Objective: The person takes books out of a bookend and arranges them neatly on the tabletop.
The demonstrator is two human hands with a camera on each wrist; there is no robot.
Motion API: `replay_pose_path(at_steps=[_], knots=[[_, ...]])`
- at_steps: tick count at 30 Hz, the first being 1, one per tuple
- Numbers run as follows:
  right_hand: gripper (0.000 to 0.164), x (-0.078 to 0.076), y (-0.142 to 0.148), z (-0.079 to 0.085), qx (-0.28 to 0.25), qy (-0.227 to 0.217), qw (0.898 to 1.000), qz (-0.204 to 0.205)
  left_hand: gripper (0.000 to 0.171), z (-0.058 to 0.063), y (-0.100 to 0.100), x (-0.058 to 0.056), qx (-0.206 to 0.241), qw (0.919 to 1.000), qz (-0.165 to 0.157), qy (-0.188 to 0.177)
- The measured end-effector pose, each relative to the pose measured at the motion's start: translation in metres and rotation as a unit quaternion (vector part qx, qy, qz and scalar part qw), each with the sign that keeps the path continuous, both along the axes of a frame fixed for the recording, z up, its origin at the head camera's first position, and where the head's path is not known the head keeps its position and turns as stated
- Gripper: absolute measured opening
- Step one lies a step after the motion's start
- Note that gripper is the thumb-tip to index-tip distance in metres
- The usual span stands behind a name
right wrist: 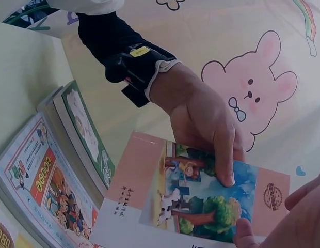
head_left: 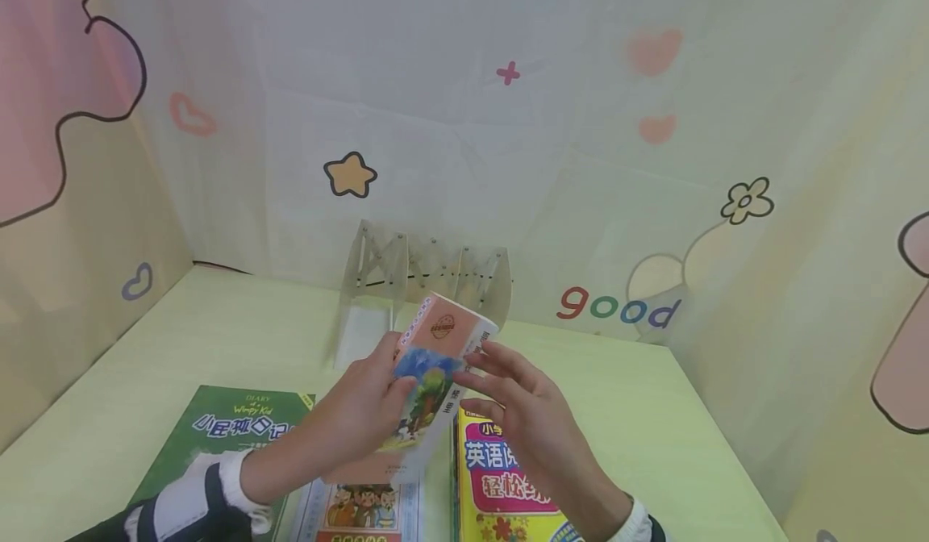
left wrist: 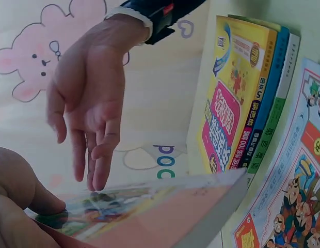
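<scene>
A pink-covered picture book (head_left: 444, 340) with a white spine is tilted above the table, held by my left hand (head_left: 366, 413). In the right wrist view, the left thumb lies across the front cover (right wrist: 201, 206). My right hand (head_left: 526, 413) is beside the spine, its fingers loosely extended at that edge. Whether the fingertips touch the book is hard to tell. The left wrist view has the right hand (left wrist: 93, 98) with fingers hanging loose by the cover, curled round nothing. The book's back and the left fingers under it are hidden in the head view.
A white folding book rack (head_left: 352, 276) stands at the back of the table (head_left: 610, 397). In front lie a green book (head_left: 218, 421) on the left, a blue-bordered book (head_left: 410, 518) in the middle, and a yellow book (head_left: 472, 518) atop a stack on the right. Curtains enclose the table.
</scene>
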State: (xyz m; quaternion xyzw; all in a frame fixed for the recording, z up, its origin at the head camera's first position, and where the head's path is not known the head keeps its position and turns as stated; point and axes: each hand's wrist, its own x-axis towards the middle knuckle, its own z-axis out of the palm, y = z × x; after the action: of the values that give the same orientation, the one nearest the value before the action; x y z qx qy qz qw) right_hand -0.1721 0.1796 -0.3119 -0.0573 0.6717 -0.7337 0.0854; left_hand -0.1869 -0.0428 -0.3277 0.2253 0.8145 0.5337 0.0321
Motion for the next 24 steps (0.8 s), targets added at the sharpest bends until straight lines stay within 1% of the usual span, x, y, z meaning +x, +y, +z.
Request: replay_pose_path(at_steps=[3,7,11,13,15,18,20,22,23,24], knots=[[0.048,-0.001,0.002,-0.001,0.005,-0.002,1.0,0.001,0.035,0.001,-0.003,-0.002,0.036,0.9984,0.005,-0.043],[0.047,-0.002,0.006,-0.003,0.006,-0.003,1.0,0.0,0.043,-0.001,-0.006,-0.004,0.078,0.993,0.011,-0.088],[0.046,-0.003,0.008,-0.004,0.008,-0.005,1.0,-0.005,0.04,-0.003,-0.008,-0.006,0.11,0.9859,0.017,-0.124],[0.046,-0.004,0.009,-0.005,0.01,-0.007,1.0,-0.009,0.041,-0.003,-0.01,-0.007,0.121,0.9833,0.018,-0.135],[0.045,-0.004,0.01,-0.005,0.012,-0.006,1.0,-0.014,0.046,-0.003,-0.012,-0.007,0.132,0.9817,0.016,-0.137],[0.043,-0.004,0.013,-0.005,0.023,-0.002,0.999,-0.024,0.05,-0.004,-0.017,-0.006,0.142,0.9804,0.001,-0.137],[0.041,-0.006,0.015,-0.004,0.036,0.001,0.999,-0.034,0.05,-0.004,-0.02,-0.006,0.153,0.9773,-0.006,-0.146],[0.038,-0.008,0.018,-0.002,0.051,0.006,0.998,-0.045,0.048,-0.004,-0.023,-0.006,0.17,0.9717,-0.011,-0.163],[0.038,-0.009,0.019,-0.001,0.056,0.009,0.997,-0.05,0.047,-0.005,-0.025,-0.006,0.178,0.9686,-0.01,-0.173],[0.036,-0.011,0.022,0.0,0.063,0.012,0.996,-0.056,0.048,-0.005,-0.026,-0.006,0.181,0.967,-0.008,-0.178]])
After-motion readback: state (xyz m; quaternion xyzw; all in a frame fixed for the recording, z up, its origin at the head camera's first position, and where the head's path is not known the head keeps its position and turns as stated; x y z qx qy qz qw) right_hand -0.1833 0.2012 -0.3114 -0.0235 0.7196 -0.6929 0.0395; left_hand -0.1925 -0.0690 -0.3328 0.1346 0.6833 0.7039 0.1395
